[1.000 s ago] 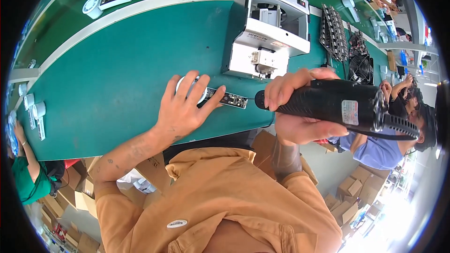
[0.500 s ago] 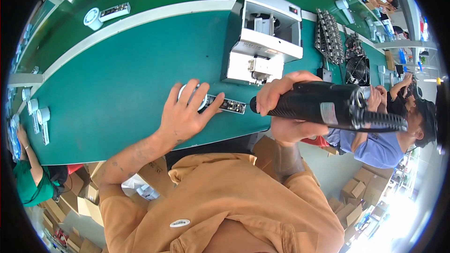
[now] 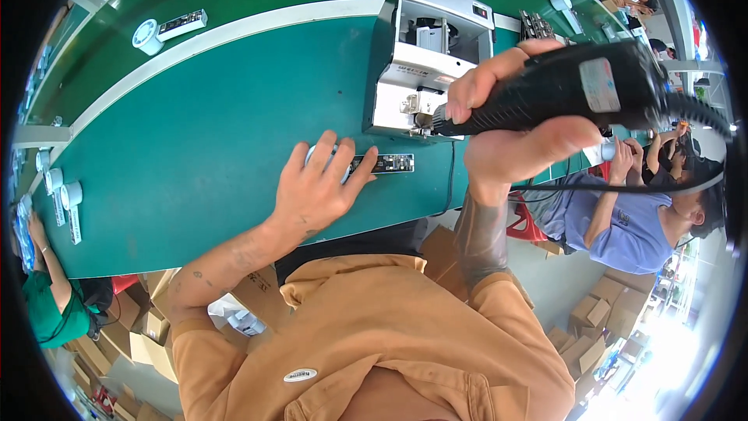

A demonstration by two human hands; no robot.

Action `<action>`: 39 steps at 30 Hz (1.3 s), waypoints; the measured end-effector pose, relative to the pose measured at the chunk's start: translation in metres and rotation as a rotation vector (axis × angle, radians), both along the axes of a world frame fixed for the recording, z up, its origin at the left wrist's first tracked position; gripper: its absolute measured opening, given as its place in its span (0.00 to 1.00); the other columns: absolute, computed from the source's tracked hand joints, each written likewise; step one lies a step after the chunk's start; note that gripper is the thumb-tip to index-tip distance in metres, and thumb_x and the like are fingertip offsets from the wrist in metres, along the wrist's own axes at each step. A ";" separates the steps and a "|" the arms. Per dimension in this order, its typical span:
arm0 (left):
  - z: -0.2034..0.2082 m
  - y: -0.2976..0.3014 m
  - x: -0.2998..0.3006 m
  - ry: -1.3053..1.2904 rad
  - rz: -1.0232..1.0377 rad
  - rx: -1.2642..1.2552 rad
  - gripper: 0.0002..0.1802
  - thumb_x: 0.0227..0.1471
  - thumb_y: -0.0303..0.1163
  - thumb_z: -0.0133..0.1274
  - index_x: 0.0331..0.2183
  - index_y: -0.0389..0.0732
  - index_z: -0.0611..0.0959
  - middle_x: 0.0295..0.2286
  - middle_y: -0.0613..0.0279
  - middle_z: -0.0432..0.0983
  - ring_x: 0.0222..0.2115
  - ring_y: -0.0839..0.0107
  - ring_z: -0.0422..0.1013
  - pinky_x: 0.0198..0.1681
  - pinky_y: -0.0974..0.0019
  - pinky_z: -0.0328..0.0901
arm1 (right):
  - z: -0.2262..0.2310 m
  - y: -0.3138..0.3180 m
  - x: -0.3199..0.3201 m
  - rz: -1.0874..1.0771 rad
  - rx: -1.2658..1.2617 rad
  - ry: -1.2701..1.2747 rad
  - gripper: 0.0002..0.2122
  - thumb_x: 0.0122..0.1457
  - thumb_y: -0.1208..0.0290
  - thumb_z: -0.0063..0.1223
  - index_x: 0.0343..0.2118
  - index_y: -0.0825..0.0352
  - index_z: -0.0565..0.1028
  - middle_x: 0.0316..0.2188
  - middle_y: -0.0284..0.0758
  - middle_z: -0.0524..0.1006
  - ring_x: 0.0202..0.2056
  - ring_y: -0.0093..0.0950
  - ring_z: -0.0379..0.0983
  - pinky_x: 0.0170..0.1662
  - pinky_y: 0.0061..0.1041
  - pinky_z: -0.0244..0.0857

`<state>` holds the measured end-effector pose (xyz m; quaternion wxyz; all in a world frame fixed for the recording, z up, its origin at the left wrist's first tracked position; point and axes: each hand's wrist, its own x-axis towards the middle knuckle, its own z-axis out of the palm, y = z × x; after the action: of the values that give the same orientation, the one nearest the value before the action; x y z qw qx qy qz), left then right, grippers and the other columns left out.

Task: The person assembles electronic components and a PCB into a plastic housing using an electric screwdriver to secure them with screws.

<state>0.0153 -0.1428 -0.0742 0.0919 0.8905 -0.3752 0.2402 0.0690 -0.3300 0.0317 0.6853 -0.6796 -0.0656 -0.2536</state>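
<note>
My right hand [image 3: 502, 152] is wrapped round a black electric screwdriver [image 3: 545, 90] with a ribbed grip and a cord. Its nose points left, at the metal outlet on the front of a silver and black screw feeder [image 3: 421, 70]; whether the two touch is hidden. On the green table, my left hand [image 3: 319, 187] rests its fingers over a white device with a round head and an open handle. A circuit board [image 3: 393, 164] shows in that handle, past my thumb and forefinger. The palm covers most of the round head.
A similar white device [image 3: 148, 35] lies on the far green ledge, and several more [image 3: 72, 195] stand at the left. Dark metal parts [image 3: 536, 27] sit behind the feeder. Cables run down at the right. A person in a lilac shirt [image 3: 615, 226] works there; another in green [image 3: 51, 296] at the left.
My right hand has carried the screwdriver up and away from beside the circuit board to the feeder's outlet. The device under my left hand has turned slightly, its board end now lying level.
</note>
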 end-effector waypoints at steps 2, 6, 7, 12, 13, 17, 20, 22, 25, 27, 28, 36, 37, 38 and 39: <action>-0.001 0.001 -0.002 0.001 0.006 -0.010 0.20 0.47 0.43 0.63 0.43 0.50 0.84 0.36 0.56 0.71 0.39 0.57 0.69 0.32 0.60 0.64 | 0.000 0.001 -0.010 -0.021 0.163 0.038 0.47 0.48 0.19 0.31 0.50 0.66 0.63 0.15 0.35 0.64 0.11 0.27 0.59 0.16 0.27 0.58; -0.003 -0.003 -0.001 -0.007 -0.006 -0.034 0.19 0.46 0.42 0.61 0.41 0.46 0.84 0.37 0.57 0.72 0.42 0.58 0.68 0.32 0.58 0.64 | -0.014 -0.014 -0.036 0.131 0.332 0.001 0.48 0.49 0.20 0.30 0.55 0.66 0.61 0.18 0.35 0.65 0.12 0.25 0.59 0.16 0.27 0.58; -0.003 -0.004 -0.001 -0.013 -0.010 -0.037 0.18 0.46 0.42 0.61 0.41 0.47 0.84 0.37 0.57 0.73 0.42 0.58 0.68 0.32 0.58 0.64 | -0.018 -0.017 -0.038 0.158 0.313 -0.049 0.48 0.50 0.20 0.30 0.56 0.66 0.60 0.19 0.35 0.65 0.13 0.26 0.60 0.16 0.27 0.59; -0.002 -0.004 -0.001 -0.003 0.003 -0.017 0.20 0.45 0.43 0.64 0.42 0.50 0.84 0.36 0.57 0.71 0.39 0.58 0.68 0.32 0.59 0.64 | -0.030 -0.019 -0.040 0.169 0.352 0.005 0.47 0.51 0.21 0.29 0.56 0.66 0.60 0.19 0.35 0.65 0.13 0.26 0.62 0.16 0.26 0.59; -0.003 -0.004 -0.001 -0.006 0.006 -0.022 0.20 0.45 0.43 0.64 0.42 0.50 0.84 0.36 0.57 0.71 0.39 0.58 0.68 0.32 0.59 0.64 | -0.032 -0.020 -0.040 0.176 0.373 -0.002 0.46 0.52 0.21 0.29 0.56 0.66 0.60 0.18 0.35 0.65 0.14 0.26 0.62 0.17 0.26 0.59; -0.002 -0.004 0.000 -0.003 -0.002 -0.008 0.21 0.45 0.43 0.64 0.43 0.50 0.84 0.35 0.57 0.71 0.38 0.58 0.68 0.32 0.59 0.64 | -0.038 -0.019 -0.043 0.149 0.348 0.079 0.46 0.51 0.21 0.31 0.55 0.65 0.60 0.18 0.35 0.65 0.14 0.25 0.62 0.17 0.26 0.59; -0.001 -0.006 0.000 0.015 0.000 -0.009 0.21 0.45 0.42 0.64 0.43 0.50 0.84 0.35 0.57 0.71 0.38 0.58 0.68 0.32 0.60 0.64 | -0.046 -0.019 -0.045 0.165 0.352 0.018 0.45 0.51 0.22 0.32 0.52 0.65 0.61 0.18 0.35 0.66 0.14 0.25 0.62 0.17 0.26 0.60; -0.001 -0.005 0.001 0.024 -0.019 -0.012 0.21 0.45 0.42 0.64 0.43 0.50 0.84 0.35 0.57 0.71 0.38 0.58 0.68 0.31 0.60 0.64 | -0.054 -0.019 -0.044 0.275 0.293 -0.195 0.43 0.51 0.22 0.34 0.50 0.65 0.62 0.18 0.35 0.66 0.14 0.25 0.62 0.17 0.25 0.60; -0.001 -0.006 0.003 0.034 -0.033 -0.016 0.21 0.45 0.42 0.64 0.44 0.49 0.83 0.36 0.57 0.71 0.38 0.58 0.68 0.31 0.60 0.64 | -0.054 -0.020 -0.046 0.240 0.312 -0.174 0.43 0.50 0.23 0.35 0.48 0.65 0.62 0.19 0.35 0.66 0.13 0.25 0.62 0.17 0.25 0.60; 0.000 -0.006 0.004 0.040 -0.035 -0.013 0.22 0.45 0.42 0.64 0.44 0.49 0.83 0.36 0.57 0.71 0.38 0.58 0.68 0.31 0.60 0.64 | -0.055 -0.023 -0.046 0.239 0.311 -0.177 0.43 0.50 0.23 0.36 0.49 0.65 0.62 0.19 0.35 0.66 0.13 0.25 0.62 0.16 0.25 0.60; 0.002 -0.006 0.005 0.045 -0.037 -0.009 0.22 0.45 0.42 0.64 0.44 0.49 0.83 0.36 0.57 0.71 0.39 0.57 0.68 0.31 0.60 0.64 | -0.057 -0.026 -0.047 0.256 0.332 -0.176 0.43 0.50 0.23 0.36 0.48 0.65 0.62 0.19 0.35 0.66 0.14 0.26 0.63 0.17 0.25 0.60; -0.003 -0.011 0.007 -0.008 -0.056 -0.032 0.21 0.46 0.42 0.64 0.43 0.49 0.84 0.36 0.58 0.71 0.39 0.57 0.69 0.30 0.60 0.64 | -0.016 -0.042 -0.043 0.340 0.500 -0.187 0.51 0.43 0.19 0.38 0.51 0.70 0.62 0.17 0.37 0.70 0.14 0.29 0.66 0.16 0.28 0.63; -0.002 -0.013 0.004 -0.013 -0.056 -0.026 0.20 0.46 0.42 0.64 0.43 0.49 0.84 0.36 0.58 0.71 0.39 0.57 0.69 0.30 0.60 0.64 | -0.008 -0.040 -0.040 0.342 0.503 -0.186 0.51 0.43 0.19 0.38 0.51 0.70 0.62 0.17 0.37 0.70 0.14 0.29 0.66 0.16 0.28 0.63; -0.001 -0.016 0.000 -0.011 -0.054 -0.024 0.20 0.46 0.42 0.64 0.43 0.49 0.84 0.36 0.58 0.71 0.39 0.57 0.69 0.30 0.60 0.64 | 0.000 -0.039 -0.035 0.295 0.463 -0.228 0.50 0.45 0.19 0.35 0.53 0.70 0.61 0.17 0.36 0.68 0.13 0.28 0.64 0.15 0.27 0.62; 0.000 -0.022 0.000 -0.004 -0.047 -0.005 0.21 0.46 0.42 0.63 0.44 0.48 0.83 0.36 0.58 0.71 0.39 0.58 0.69 0.31 0.60 0.64 | 0.006 -0.039 -0.027 0.245 0.419 -0.275 0.50 0.48 0.19 0.32 0.55 0.69 0.60 0.17 0.35 0.66 0.13 0.26 0.63 0.14 0.26 0.60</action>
<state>0.0152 -0.1645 -0.0739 0.0989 0.8808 -0.3955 0.2408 0.0422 -0.3695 0.0378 0.8211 -0.4691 -0.1859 -0.2668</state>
